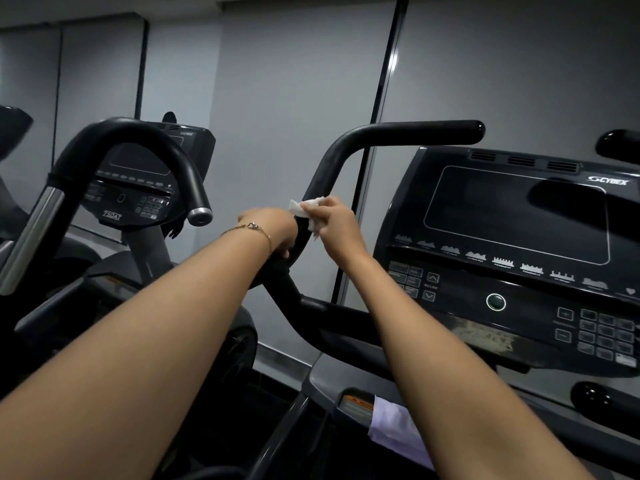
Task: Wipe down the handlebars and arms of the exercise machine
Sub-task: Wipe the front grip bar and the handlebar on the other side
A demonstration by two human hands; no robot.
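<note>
The black handlebar [332, 161] of the exercise machine is being wiped on its rising curved part, just left of the console [519, 216]. A white wipe [304, 209] is pinched in the grip of the right hand [334, 221] and pressed against the bar, so that the surface can be rubbed. Just below it, the bar is clasped by the left hand [273, 230], its grip closed around the tube, probably to keep the moving arm steady while it is cleaned. A thin bracelet [254, 228] is worn on the left wrist. The upper horizontal end appears not yet reached by the wipe.
</note>
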